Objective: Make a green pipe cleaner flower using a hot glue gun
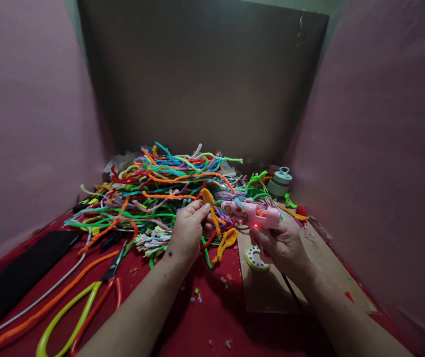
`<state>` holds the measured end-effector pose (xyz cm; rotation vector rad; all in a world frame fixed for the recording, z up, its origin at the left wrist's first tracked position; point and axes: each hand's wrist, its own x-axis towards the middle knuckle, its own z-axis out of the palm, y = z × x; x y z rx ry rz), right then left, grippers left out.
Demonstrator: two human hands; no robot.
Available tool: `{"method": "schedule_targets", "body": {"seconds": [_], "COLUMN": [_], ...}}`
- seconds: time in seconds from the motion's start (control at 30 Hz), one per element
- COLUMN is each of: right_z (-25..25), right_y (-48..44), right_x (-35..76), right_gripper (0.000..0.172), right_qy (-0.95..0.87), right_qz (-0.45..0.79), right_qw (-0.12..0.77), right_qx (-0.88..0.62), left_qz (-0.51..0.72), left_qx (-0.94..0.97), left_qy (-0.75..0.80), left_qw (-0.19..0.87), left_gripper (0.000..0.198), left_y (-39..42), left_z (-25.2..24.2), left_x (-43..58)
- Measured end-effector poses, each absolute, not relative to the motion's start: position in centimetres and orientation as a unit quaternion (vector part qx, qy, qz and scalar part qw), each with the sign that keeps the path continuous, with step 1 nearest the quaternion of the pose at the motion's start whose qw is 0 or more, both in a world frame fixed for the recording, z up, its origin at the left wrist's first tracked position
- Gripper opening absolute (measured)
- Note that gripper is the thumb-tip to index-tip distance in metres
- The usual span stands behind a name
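Note:
Between the thumb and fingers of my left hand (190, 225) is an orange petal-shaped piece of pipe cleaner (208, 197), standing up from the grip. My right hand (281, 245) is wrapped round a pink hot glue gun (260, 215) with a small red light lit. The gun's nozzle end points left, towards the orange piece; I cannot tell whether they touch. Just below hangs or lies a second orange looped piece (227, 241). Under my right hand a yellow-and-white ring with holes (257, 259) rests on a brown board (268, 297).
A large heap of coloured pipe cleaners (167, 183) spreads behind my hands. Scissors with yellow and red handles (96, 292) lie at the left, near a black flat object (22, 277). A pale lidded jar (279, 182) stands back right. Pink walls rise on both sides.

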<state>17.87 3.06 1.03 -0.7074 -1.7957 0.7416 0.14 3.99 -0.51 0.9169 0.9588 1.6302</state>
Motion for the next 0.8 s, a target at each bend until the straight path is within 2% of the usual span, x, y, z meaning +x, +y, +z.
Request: {"method": "schedule_targets", "body": {"seconds": [0.5,0.8], "right_z": [0.26,0.43], "right_y": [3.39,3.15], "right_x": [18.2,18.18], "right_gripper": [0.018,0.024], "right_qy": [-0.722,-0.71], "right_qz": [0.325,0.328], "right_qw": [0.521,0.528], "right_qx": [-0.319,-0.33], "left_qz": [0.642,0.631], "left_qx": [0.399,0.418], "left_qy": [0.428,0.441], "left_qw": [0.495,0.483], "left_gripper": [0.022,0.024], "left_y": [3.68,3.41], "left_z": [-0.18,-0.12], "left_x": [0.42,0.51]}}
